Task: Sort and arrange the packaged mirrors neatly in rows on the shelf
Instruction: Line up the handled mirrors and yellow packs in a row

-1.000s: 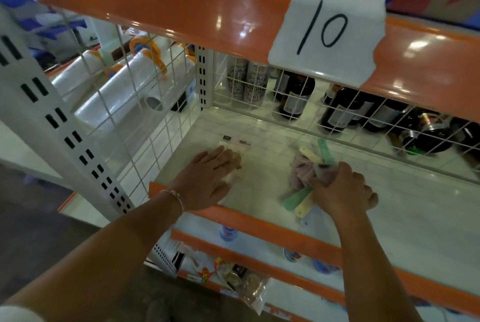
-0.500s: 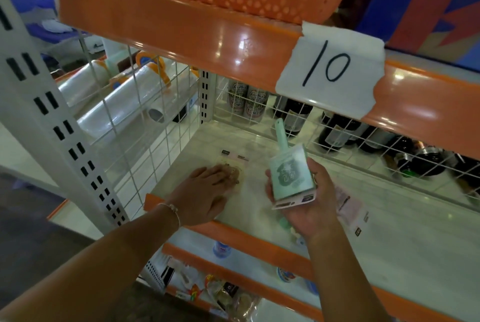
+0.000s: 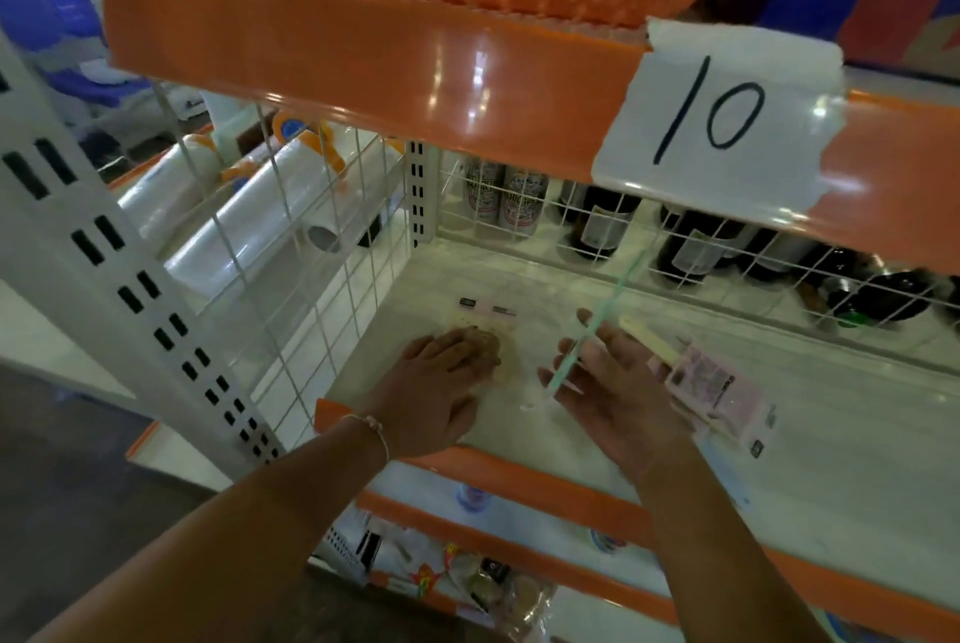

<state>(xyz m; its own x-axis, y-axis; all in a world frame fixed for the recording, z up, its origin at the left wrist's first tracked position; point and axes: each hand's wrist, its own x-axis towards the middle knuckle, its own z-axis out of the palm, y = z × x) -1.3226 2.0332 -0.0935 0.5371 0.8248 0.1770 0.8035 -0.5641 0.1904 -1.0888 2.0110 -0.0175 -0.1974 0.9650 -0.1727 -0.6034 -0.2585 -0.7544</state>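
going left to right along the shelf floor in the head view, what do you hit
Left hand pressing flat on a packaged mirror → right hand with a green-handled mirror edge-on → pink packaged mirror with a cream handle.

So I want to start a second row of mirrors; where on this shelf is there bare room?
The shelf floor lies bare to the right of the pink packaged mirror, up to the rear wire grid. A narrow bare strip runs behind the left hand, towards the cans. It is crowded at front left, where both hands, right hand included, and the packs sit.
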